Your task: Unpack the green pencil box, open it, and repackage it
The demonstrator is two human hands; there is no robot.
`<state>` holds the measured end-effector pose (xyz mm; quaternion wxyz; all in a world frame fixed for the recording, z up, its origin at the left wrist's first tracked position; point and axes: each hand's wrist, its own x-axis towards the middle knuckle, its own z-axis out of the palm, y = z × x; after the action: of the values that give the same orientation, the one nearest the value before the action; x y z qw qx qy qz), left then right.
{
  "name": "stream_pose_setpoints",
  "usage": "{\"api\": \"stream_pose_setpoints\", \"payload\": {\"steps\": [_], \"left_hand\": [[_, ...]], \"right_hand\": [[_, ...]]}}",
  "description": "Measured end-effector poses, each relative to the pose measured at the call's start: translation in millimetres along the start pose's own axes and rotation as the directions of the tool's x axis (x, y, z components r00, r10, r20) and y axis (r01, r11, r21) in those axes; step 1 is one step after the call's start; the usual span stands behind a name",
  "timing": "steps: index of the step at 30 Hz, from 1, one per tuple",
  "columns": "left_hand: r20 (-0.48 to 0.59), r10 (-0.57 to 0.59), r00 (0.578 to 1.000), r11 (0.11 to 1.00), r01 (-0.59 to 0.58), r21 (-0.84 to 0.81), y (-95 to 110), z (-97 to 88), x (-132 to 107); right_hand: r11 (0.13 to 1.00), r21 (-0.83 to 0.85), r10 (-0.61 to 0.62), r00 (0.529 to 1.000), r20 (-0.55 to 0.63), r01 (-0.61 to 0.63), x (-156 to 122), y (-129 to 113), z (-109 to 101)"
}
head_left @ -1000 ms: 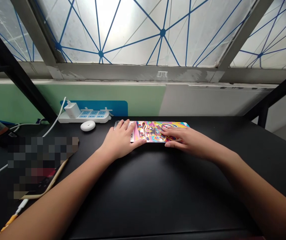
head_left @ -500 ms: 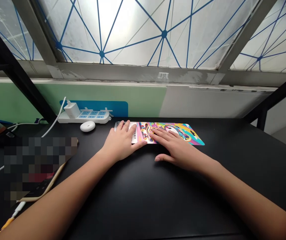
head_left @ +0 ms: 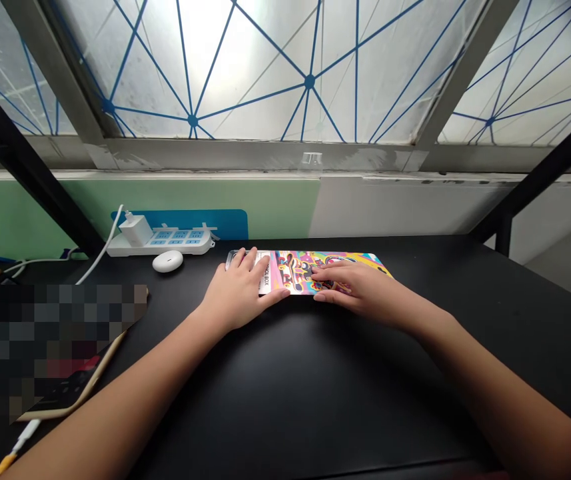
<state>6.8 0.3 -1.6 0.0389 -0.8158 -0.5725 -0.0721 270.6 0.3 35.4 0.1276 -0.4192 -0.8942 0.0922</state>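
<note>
A flat, brightly printed pencil box [head_left: 298, 272], lettered "BOX" on its white band, lies lengthwise on the black table. Its left end looks clear, and cartoon figures cover the rest. My left hand [head_left: 238, 288] rests flat over the left end, fingers spread and thumb along the front edge. Over the right half lies my right hand [head_left: 372, 290], its fingers stretched across the print and its thumb near the front edge. Neither hand is wrapped round the box. My right hand hides part of the picture.
A white power strip [head_left: 180, 241] with a plugged-in charger [head_left: 136, 230] stands by the wall. In front of it sits a small white rounded case [head_left: 168, 261]. At left lies a phone-like device [head_left: 72, 393], partly pixelated, with a cable [head_left: 28, 435]. Black frame bars [head_left: 530, 177] slope at both sides.
My right hand has drawn its fingers closer together and its thumb has moved up to the box's front edge. My left hand stays on the left end. The view has shifted slightly.
</note>
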Motion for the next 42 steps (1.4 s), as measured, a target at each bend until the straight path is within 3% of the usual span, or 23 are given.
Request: {"api": "stream_pose_setpoints", "payload": {"steps": [9,17,36,42], "left_hand": [[0.009,-0.006,1.0,1.0,0.006,-0.014,0,1.0,1],[0.014,0.002,1.0,1.0,-0.002,0.009,0,0.2,0],[0.03,0.009,1.0,0.999,-0.01,0.044,0,1.6,2],[-0.023,0.046,0.999,0.998,-0.045,0.054,-1,-4.8,-1]], "right_hand": [[0.995,-0.048,-0.087,0.996,-0.032,0.086,-2,2,10],[0.994,-0.103,-0.041,0.998,0.042,0.046,-5,-3,8],[0.995,-0.097,0.004,0.997,0.08,0.004,-14,-3,12],[0.985,-0.163,-0.058,0.998,0.013,0.06,2,-8,33]]}}
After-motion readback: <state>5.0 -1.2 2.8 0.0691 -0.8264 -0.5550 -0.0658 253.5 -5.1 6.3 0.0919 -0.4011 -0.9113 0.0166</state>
